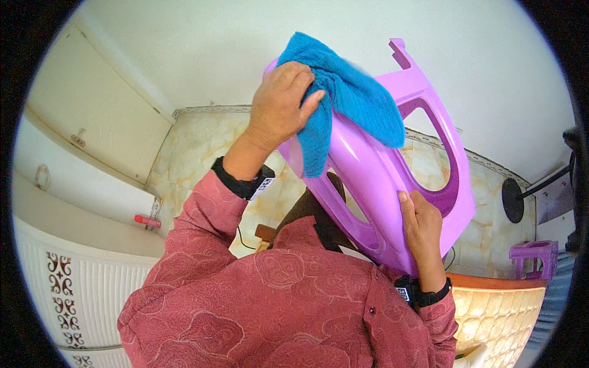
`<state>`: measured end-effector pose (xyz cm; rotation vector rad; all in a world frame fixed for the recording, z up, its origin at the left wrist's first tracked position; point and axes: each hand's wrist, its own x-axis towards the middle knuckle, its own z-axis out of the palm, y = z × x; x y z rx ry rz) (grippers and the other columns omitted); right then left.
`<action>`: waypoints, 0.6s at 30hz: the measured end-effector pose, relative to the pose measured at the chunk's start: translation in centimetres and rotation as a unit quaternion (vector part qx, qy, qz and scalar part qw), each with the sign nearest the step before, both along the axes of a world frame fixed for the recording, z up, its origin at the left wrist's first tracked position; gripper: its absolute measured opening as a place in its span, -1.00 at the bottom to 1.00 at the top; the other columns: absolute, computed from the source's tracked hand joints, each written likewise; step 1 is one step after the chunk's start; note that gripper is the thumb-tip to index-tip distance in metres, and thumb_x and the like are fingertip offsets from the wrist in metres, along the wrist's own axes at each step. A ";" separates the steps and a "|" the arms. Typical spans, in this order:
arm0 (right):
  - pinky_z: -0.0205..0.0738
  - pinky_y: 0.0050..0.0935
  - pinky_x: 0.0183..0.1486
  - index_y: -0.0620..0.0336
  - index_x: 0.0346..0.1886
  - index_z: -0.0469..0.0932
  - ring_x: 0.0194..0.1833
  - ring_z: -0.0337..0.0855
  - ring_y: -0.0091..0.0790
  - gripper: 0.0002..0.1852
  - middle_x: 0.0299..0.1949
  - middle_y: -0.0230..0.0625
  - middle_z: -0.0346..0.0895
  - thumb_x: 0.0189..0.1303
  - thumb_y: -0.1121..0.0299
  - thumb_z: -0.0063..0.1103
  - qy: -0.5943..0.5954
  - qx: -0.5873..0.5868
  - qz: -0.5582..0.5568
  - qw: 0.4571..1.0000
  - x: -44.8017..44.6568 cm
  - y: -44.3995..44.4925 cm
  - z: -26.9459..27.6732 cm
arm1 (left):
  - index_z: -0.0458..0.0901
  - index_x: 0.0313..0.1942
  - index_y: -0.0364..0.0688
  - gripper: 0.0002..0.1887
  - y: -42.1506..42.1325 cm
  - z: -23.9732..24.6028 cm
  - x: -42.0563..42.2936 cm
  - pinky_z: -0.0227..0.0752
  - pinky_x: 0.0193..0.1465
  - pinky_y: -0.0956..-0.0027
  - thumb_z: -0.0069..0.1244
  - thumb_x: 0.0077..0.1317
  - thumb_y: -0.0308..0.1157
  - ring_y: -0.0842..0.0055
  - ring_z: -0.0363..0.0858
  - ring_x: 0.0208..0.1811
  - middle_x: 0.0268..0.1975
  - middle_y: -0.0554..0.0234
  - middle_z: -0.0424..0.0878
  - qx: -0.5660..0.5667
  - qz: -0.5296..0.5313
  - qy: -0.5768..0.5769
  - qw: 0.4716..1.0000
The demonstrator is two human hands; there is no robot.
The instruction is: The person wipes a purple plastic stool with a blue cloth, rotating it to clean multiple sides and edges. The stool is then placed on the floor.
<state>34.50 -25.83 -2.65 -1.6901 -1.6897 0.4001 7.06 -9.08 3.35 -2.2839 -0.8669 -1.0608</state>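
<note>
A large glossy purple plastic stool (354,152) is held tilted in front of me, with wide openings in its sides. My left hand (281,101) is closed on a blue cloth (363,101) and presses it against the stool's upper left end. Folds of the cloth hang down over the rounded purple edge and hide part of it. Lower down, my right hand (422,227) grips the stool's near right part, thumb lying on the plastic. Both wrists wear black bands.
Marbled floor tiles (202,142) lie below. A white door (101,106) is at left, near a red object (147,221) and a white ribbed panel (101,285). At right are a small purple stool (534,257), a round black base (511,200) and a padded cream surface (497,317).
</note>
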 end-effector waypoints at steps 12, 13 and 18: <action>0.26 -0.03 -0.43 0.31 -0.48 0.42 -0.51 0.45 0.20 -0.59 -0.57 0.15 0.37 0.44 0.18 -0.05 0.064 -0.017 -0.024 0.998 0.3 -0.3 -1.2 | 0.54 -0.07 -0.18 -0.49 -8.3 -5.0 7.9 0.13 0.38 -0.03 0.09 0.15 0.03 0.16 0.42 0.19 0.01 0.11 0.50 -0.071 -0.244 0.047 0.966; 0.25 -0.04 -0.44 0.31 -0.48 0.41 -0.52 0.43 0.18 -0.59 -0.58 0.14 0.36 0.44 0.18 -0.05 0.057 -0.008 -0.010 0.998 0.2 -0.6 -1.3 | 0.54 -0.07 -0.19 -0.51 -6.7 -4.9 6.6 0.14 0.37 -0.03 0.07 0.16 0.02 0.16 0.42 0.19 0.02 0.11 0.51 -0.071 -0.228 0.045 0.970; 0.21 -0.09 -0.47 0.30 -0.49 0.40 -0.58 0.31 0.10 -0.59 -0.60 0.11 0.29 0.45 0.19 -0.04 0.049 -0.012 -0.017 0.999 0.4 -0.8 -1.7 | 0.51 0.01 -0.16 -0.59 -1.1 -4.3 3.0 0.13 0.36 -0.08 -0.10 0.31 -0.08 0.17 0.43 0.23 0.11 0.10 0.52 -0.023 -0.173 -0.008 0.985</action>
